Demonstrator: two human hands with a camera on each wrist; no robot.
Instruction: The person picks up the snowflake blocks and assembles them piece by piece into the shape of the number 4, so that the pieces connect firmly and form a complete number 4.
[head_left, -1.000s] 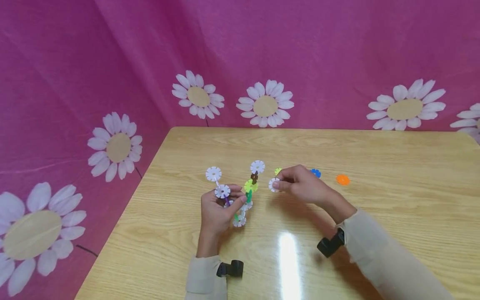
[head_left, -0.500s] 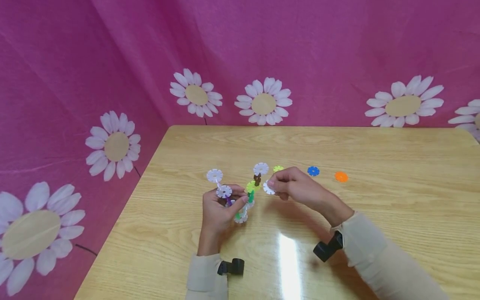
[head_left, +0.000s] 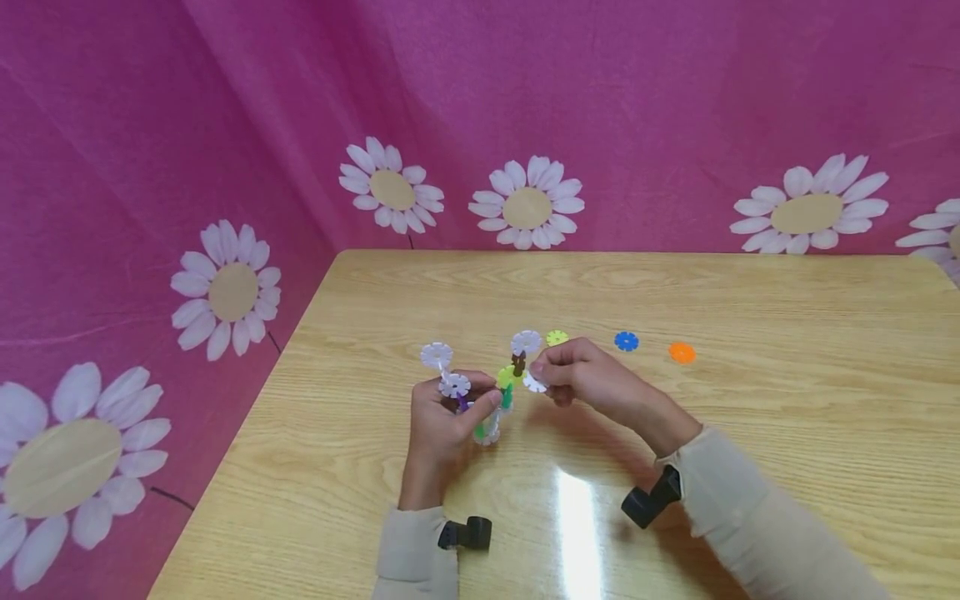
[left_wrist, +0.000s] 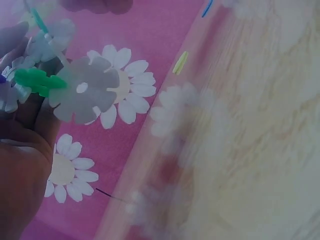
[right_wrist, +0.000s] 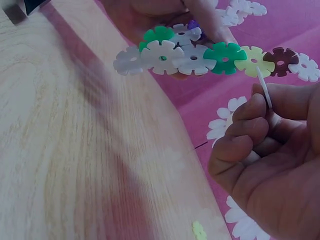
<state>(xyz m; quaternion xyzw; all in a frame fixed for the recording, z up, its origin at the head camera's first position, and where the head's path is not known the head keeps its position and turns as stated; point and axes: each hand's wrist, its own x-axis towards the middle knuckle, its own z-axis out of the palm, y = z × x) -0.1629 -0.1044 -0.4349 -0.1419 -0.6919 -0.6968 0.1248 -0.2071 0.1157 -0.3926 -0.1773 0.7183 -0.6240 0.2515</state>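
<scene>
The left hand (head_left: 444,427) grips the chain (right_wrist: 235,56). Just right of the chain's yellow link (right_wrist: 249,54), contact unclear, a white disc (head_left: 535,385) is pinched by the right hand (head_left: 594,378). Beyond the chain, rightward, lie a yellow disc (head_left: 557,337), blue disc (head_left: 627,341) and orange disc (head_left: 682,352).

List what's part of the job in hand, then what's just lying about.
In use:
joined discs, held by the left hand
white disc, pinched in the right hand

Lying on the table, perhaps spares:
loose yellow disc
blue disc
orange disc
</scene>
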